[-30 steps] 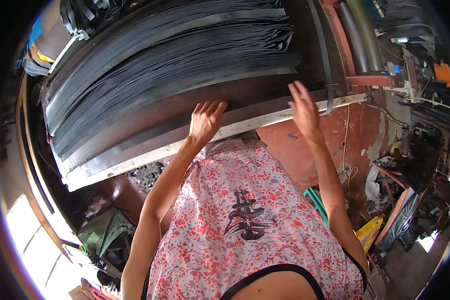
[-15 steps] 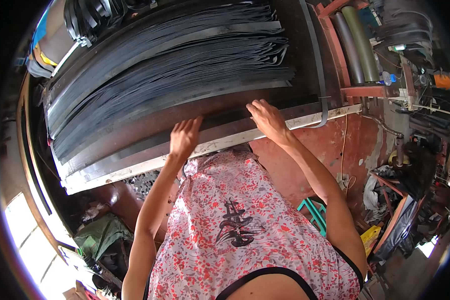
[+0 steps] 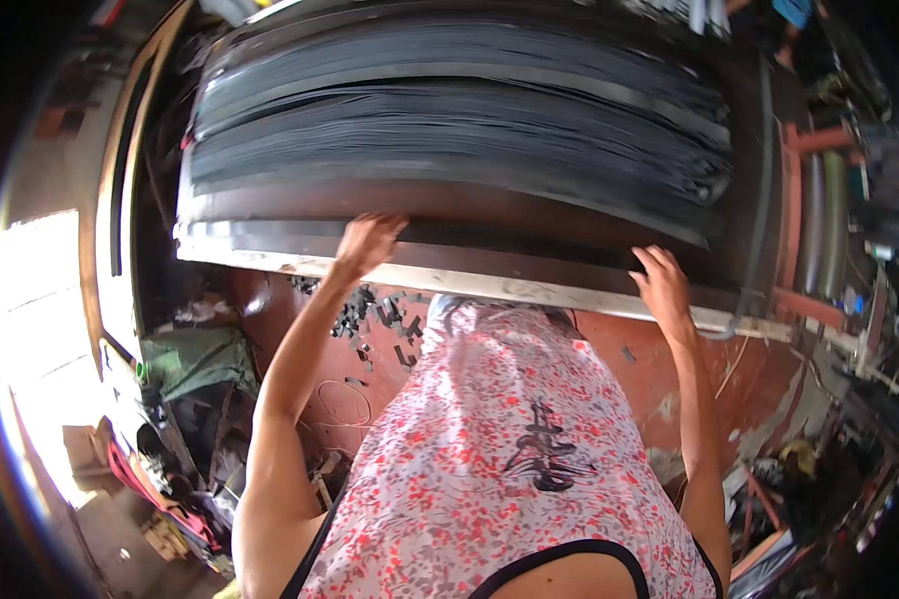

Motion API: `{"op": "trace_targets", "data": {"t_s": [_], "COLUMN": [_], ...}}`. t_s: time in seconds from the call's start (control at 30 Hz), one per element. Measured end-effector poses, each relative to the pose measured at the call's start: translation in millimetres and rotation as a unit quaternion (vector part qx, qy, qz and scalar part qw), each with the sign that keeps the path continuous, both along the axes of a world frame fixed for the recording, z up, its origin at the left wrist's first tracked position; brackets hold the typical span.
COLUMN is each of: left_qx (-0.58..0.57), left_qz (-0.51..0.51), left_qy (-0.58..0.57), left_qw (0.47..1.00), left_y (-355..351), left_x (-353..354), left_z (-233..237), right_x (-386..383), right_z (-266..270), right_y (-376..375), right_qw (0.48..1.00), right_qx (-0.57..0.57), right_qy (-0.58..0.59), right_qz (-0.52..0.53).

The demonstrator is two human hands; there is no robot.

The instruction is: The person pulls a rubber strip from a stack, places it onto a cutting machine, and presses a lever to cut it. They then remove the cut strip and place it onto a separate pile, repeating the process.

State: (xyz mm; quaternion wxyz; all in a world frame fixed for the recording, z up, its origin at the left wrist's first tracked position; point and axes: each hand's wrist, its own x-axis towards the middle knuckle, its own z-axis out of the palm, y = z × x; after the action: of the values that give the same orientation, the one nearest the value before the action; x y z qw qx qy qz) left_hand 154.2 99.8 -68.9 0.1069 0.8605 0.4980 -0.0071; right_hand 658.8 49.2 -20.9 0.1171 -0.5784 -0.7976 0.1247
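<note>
A long black strip [image 3: 509,246] lies along the front of the dark tabletop, parallel to its pale edge. My left hand [image 3: 372,240] rests over the strip left of its middle, fingers reaching across and bent down at the tips. Far to the right, near the strip's other end, my right hand [image 3: 663,282] has its thumb and fingers apart, with nothing visible between them. Behind both hands spreads a wide pile of thin black strips [image 3: 420,130], laid lengthwise in layers; their right ends are uneven.
The table's whitish front edge [image 3: 529,288] runs just before my body. Small dark offcuts [image 3: 370,311] litter the reddish floor below. A green cloth [image 3: 195,359] covers something at the left. Rolls [image 3: 824,220] stand by a red frame [image 3: 794,200] at the right.
My right hand has moved right along the strip, away from my left hand, which stays near the same part of it. The head view has turned, levelling the table and showing more floor.
</note>
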Motion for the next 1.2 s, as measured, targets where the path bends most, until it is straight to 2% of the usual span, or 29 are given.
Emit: {"op": "trace_targets", "data": {"t_s": [0.1,0.2,0.27,0.3,0.4,0.57,0.63,0.83,0.9,1.0,1.1,1.2], "left_qx": [0.029,0.053,0.063,0.066,0.061,0.091,0.046,0.087,0.105,0.034,0.08,0.052], "left_qz": [-0.029,-0.014,-0.005,0.014,0.035,0.065,0.106,0.122,0.127,0.201,0.228,0.245], "left_qy": [-0.035,-0.074,-0.062,-0.064,0.033,0.136,0.162,0.094,0.062,0.129,0.155,0.171], "left_qw": [0.999,0.996,0.996,0.996,0.997,0.984,0.98,0.984,0.984,0.97,0.958,0.953], "left_y": [-2,-6,-7,-9,-2,7,14,15,12,11,7,10], "left_x": [29,47,37,23,-34,-163,-205,-292,-305,-335,-380,-399], "left_z": [3,-6,-4,-4,4,-16,-6,0,5,16,7,11], "right_x": [25,54,79,89,111,129,131,139,135,136,129,131], "right_z": [17,24,28,32,39,51,55,61,65,68,72,74], "right_y": [-3,-7,-10,-12,-15,-16,-16,-20,-22,-26,-25,-26], "right_qw": [1.0,0.999,0.997,0.996,0.993,0.984,0.974,0.969,0.957,0.957,0.954,0.949], "right_qx": [-0.003,-0.004,-0.043,-0.053,-0.065,-0.082,-0.112,-0.07,-0.12,-0.114,-0.121,-0.124], "right_qy": [-0.006,-0.038,-0.052,-0.065,-0.083,-0.138,-0.157,-0.22,-0.214,-0.223,-0.228,-0.244], "right_qz": [0.003,-0.006,-0.03,-0.032,-0.056,-0.071,-0.121,-0.088,-0.153,-0.149,-0.15,-0.156]}}
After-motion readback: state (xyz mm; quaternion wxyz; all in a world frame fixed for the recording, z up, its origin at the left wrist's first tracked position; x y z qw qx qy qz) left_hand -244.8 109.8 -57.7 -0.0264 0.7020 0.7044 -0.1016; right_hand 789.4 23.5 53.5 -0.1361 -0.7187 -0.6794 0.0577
